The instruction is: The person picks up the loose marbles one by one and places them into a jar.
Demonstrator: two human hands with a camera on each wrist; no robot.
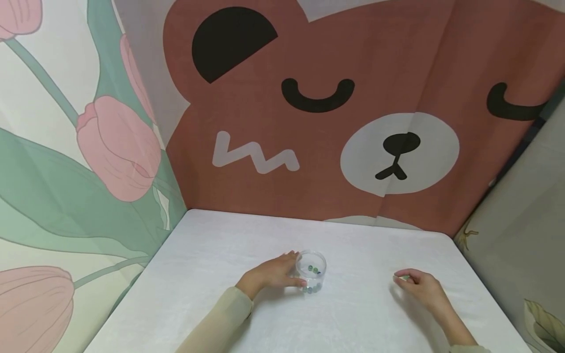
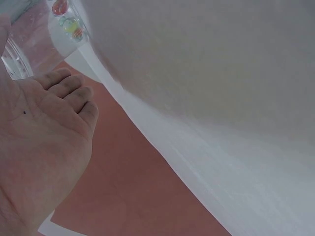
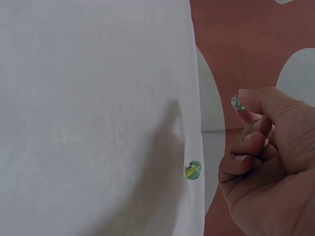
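A clear round plastic container (image 1: 311,272) stands on the white table, with several glass marbles (image 1: 313,269) visible inside. My left hand (image 1: 275,272) holds it from the left, thumb on the near side and fingers on the far side. In the left wrist view, the palm faces the container (image 2: 42,42), where red and green-yellow marbles (image 2: 71,25) show through the wall. To the right, my right hand (image 1: 421,289) pinches a greenish glass marble (image 3: 237,102) between thumb and index finger, the other fingers curled in. Another green-yellow marble (image 3: 193,170) lies on the table near this hand.
The white-covered table (image 1: 353,323) runs back to a hanging cloth (image 1: 318,162) with a bear's face. A tulip-patterned cloth (image 1: 119,147) borders the left side, and a pale curtain (image 1: 521,206) borders the right.
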